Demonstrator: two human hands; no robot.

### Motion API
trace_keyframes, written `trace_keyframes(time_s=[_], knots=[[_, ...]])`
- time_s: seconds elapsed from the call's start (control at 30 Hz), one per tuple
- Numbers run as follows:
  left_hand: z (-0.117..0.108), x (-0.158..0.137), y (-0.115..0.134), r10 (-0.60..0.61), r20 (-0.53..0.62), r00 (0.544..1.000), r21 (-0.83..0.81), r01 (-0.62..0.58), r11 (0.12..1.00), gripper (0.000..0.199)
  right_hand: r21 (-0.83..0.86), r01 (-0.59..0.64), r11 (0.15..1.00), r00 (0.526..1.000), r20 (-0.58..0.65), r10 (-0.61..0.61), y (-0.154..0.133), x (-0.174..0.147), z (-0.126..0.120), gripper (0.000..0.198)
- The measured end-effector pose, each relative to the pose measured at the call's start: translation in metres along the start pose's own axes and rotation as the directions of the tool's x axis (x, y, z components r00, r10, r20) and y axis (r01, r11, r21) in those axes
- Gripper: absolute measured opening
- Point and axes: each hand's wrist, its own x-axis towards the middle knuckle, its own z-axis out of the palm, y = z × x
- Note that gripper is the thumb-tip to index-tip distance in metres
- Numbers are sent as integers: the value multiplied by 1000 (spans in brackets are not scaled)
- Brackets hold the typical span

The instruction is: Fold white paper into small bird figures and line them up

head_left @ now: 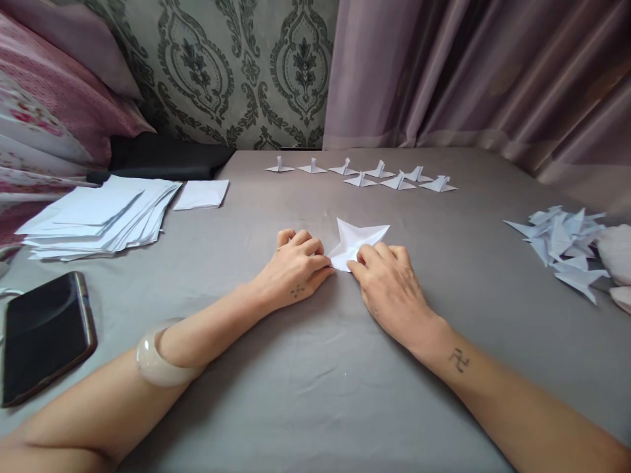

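Observation:
A white folded paper (362, 236) with pointed corners lies between my hands at the middle of the table. My left hand (298, 266) pinches its lower left tip, thumb and forefinger pressed together. On the lower right side of the paper, my right hand (387, 282) is closed with thumb and fingers gripping it; the hand covers part of that side. Both hands stay low, close to the cloth.
Small folded paper figures (398, 182) stand in two rows at the back. Folded star-like papers (566, 236) are heaped at the right. Paper sheets (98, 217) and a smaller paper stack (202, 194) lie left, with a phone (46, 338) nearer me. A curtain (419, 72) hangs behind.

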Motion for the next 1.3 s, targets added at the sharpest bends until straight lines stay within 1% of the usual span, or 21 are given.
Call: trace_keyframes(time_s=[0.13, 0.23, 0.3, 0.43, 0.53, 0.67, 0.9, 1.07, 1.2, 1.3], knots=[[-1, 0, 5, -27, 24, 999, 17, 27, 999, 28, 69, -17, 997, 1000, 22, 16, 4, 1, 0, 20], [-1, 1, 6, -53, 25, 998, 11, 53, 999, 27, 119, -55, 991, 998, 47, 50, 7, 5, -2, 23], [0, 1, 5, -84, 25, 996, -17, 85, 996, 26, 147, -84, 986, 994, 79, 73, 10, 9, -3, 24], [6, 3, 1, -192, 15, 981, -103, 192, 976, 24, 191, -126, 974, 985, 141, 100, 15, 21, -5, 27], [12, 2, -2, -256, 3, 967, -158, 253, 954, 22, 190, -148, 971, 972, 210, 108, 17, 32, -8, 30], [15, 2, -1, -301, 16, 953, -192, 299, 935, 20, 173, -166, 971, 946, 308, 107, 20, 43, -13, 30], [9, 7, 5, -363, 70, 929, -228, 369, 901, 20, 98, -97, 990, 920, 390, 51, 22, 55, -20, 27], [8, 10, 5, -403, 105, 909, -246, 417, 875, 20, 62, -66, 996, 903, 429, 34, 20, 62, -25, 27], [9, 12, 7, -425, 119, 897, -247, 442, 863, 19, 15, -59, 998, 878, 476, 44, 19, 68, -26, 28], [7, 13, 8, -457, 171, 873, -257, 487, 835, 19, -3, -42, 999, 852, 523, 37, 19, 72, -28, 29]])
